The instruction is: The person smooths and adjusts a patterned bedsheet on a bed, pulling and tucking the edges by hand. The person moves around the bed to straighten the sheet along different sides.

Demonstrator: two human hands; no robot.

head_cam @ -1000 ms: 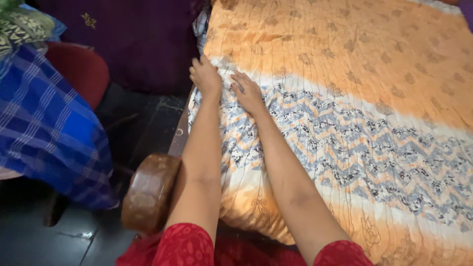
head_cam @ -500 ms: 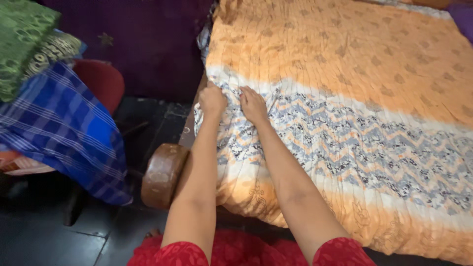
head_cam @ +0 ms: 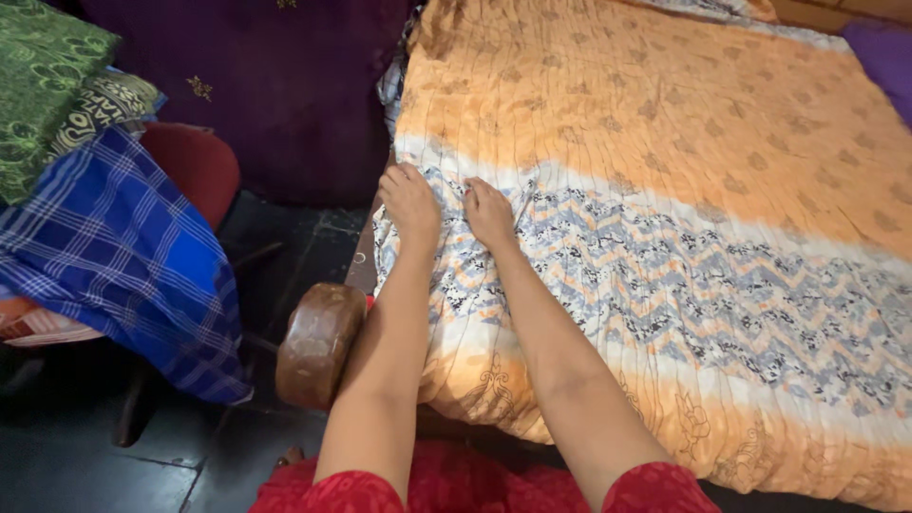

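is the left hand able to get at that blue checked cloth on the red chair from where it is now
Probably yes. The left hand rests on the bedspread at the bed's near edge, and the blue checked cloth hangs on the red chair across an open gap of dark floor.

Orange bedsheet (head_cam: 665, 104) with a white, grey-blue zigzag band; blue checked cloth (head_cam: 114, 256) at left, green patterned fabric (head_cam: 38, 76) upper left
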